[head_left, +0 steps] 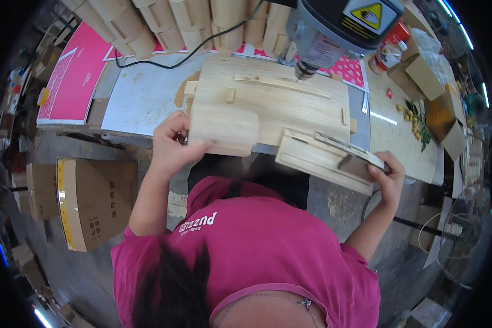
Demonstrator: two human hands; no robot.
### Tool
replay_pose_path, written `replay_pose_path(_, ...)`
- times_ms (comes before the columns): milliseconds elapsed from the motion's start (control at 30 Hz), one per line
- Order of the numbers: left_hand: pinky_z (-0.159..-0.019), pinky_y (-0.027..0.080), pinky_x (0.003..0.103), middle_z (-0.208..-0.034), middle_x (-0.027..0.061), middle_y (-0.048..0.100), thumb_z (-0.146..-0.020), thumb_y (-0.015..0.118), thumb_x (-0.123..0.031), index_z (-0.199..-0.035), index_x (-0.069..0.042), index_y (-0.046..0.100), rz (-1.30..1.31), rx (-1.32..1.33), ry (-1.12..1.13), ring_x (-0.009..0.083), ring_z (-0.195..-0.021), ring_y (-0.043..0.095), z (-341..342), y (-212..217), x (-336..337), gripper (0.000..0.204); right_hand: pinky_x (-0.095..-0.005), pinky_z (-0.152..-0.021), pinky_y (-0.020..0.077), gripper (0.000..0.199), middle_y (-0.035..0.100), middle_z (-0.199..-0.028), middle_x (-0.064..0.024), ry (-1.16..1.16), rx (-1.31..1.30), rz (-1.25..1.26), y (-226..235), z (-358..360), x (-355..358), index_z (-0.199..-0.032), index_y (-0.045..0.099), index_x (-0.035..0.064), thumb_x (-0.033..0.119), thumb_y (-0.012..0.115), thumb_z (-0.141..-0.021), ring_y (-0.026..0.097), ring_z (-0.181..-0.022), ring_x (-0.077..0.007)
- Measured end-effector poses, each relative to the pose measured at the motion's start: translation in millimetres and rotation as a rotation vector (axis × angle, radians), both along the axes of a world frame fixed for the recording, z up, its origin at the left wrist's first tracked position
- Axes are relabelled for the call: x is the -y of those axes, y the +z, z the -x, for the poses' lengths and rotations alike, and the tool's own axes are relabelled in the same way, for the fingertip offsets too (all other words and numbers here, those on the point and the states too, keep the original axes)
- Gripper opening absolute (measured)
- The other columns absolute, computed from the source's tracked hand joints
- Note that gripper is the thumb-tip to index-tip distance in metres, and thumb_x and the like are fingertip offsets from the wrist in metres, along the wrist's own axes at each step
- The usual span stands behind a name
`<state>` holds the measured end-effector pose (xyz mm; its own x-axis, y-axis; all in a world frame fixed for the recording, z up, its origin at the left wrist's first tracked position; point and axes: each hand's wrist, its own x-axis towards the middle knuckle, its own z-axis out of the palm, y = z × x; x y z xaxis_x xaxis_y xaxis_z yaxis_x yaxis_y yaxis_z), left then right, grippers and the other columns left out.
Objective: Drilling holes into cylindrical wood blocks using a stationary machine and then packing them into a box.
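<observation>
My left hand [175,143] pinches a thin pale wooden piece [224,128] with rounded corners, thumb on its near edge and fingers at its left end. That piece is slightly blurred and overlaps the near left part of a wooden board [290,109] with thin strips fixed on it. My right hand [387,176] is closed round the right end of a long narrow wooden fixture [325,161]. A grey metal bar [350,147] runs along its far side. This fixture slants over the table's near edge. A drill press chuck [306,68] hangs above the far right part of the board.
Several wooden cylinders [194,24] are stacked at the back, with a black cable [202,46] in front. Pink printed sheets [74,76] lie at left. At right are a bottle [387,56], yellow fruit on twigs [415,123] and open cartons [445,117]. A cardboard box [101,199] stands on the floor.
</observation>
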<state>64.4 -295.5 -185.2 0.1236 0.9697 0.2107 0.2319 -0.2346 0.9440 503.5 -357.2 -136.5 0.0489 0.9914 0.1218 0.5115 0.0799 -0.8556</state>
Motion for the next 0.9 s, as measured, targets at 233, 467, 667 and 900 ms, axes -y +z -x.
replay_pose_path(233, -0.050, 0.037, 0.019, -0.063, 0.0043, 0.060, -0.078, 0.067, -0.025, -0.069, 0.001, 0.062, 0.464, 0.435, 0.214, 0.0051, -0.054, 0.051, -14, 37, 5, 0.027, -0.0232, -0.067, 0.0410, 0.028, 0.056, -0.082, -0.0045, 0.126, -0.069, -0.141, 15, 72, -10, -0.087, 0.065, -0.0016, -0.002, 0.070, -0.059, 0.053, -0.076, -0.0133)
replay_pose_path(467, -0.047, 0.036, 0.019, -0.064, 0.0040, 0.059, -0.080, 0.066, -0.028, -0.066, 0.000, 0.061, 0.474, 0.545, 0.230, 0.0053, -0.053, 0.050, -32, 33, 8, 0.031, -0.0215, -0.067, 0.0399, 0.028, 0.053, -0.085, -0.0028, 0.159, -0.252, -0.117, -8, 79, -21, -0.089, 0.065, -0.0002, -0.001, 0.072, -0.063, 0.051, -0.078, -0.0111)
replay_pose_path(667, -0.047, 0.034, 0.020, -0.061, 0.0018, 0.057, -0.082, 0.065, -0.029, -0.067, 0.000, 0.061, 0.461, 0.422, 0.148, 0.0044, -0.051, 0.046, -40, 17, 5, 0.033, -0.0210, -0.068, 0.0390, 0.027, 0.052, -0.084, -0.0013, 0.193, -0.296, -0.042, -17, 64, -32, -0.088, 0.066, 0.0011, 0.003, 0.074, -0.063, 0.050, -0.077, -0.0104)
replay_pose_path(900, -0.051, 0.032, 0.018, -0.064, -0.0035, 0.051, -0.082, 0.065, -0.037, -0.081, 0.001, 0.061, 0.581, 0.509, -0.078, 0.0029, -0.058, 0.042, -71, 6, 8, 0.038, -0.0210, -0.069, 0.0388, 0.025, 0.053, -0.083, -0.0019, 0.201, -0.280, 0.008, -33, 87, -42, -0.088, 0.067, 0.0016, 0.001, 0.074, -0.064, 0.050, -0.078, -0.0108)
